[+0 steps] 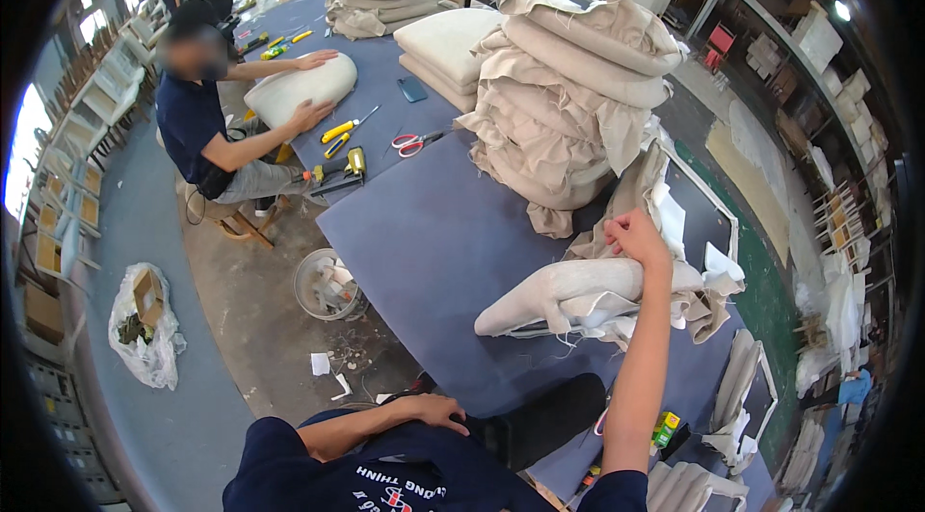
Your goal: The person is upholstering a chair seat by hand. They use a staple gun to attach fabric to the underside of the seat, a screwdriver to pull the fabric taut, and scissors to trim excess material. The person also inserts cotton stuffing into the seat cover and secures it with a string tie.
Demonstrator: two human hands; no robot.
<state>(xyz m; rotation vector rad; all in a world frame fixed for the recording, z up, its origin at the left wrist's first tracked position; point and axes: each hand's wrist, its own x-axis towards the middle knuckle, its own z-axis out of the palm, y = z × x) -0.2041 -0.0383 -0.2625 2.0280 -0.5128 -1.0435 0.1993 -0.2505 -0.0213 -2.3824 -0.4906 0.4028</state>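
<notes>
Resting under right grip [631, 235]: cushion [568, 290].

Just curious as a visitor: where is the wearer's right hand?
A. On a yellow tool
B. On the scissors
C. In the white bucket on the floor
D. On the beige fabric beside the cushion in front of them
D: the right hand is raised on the beige fabric just above the cushion, far from the scissors.

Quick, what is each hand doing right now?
Left hand: loosely closed, resting on the person's own lap, holding nothing.
Right hand: shut on the beige fabric above the cushion.
</notes>
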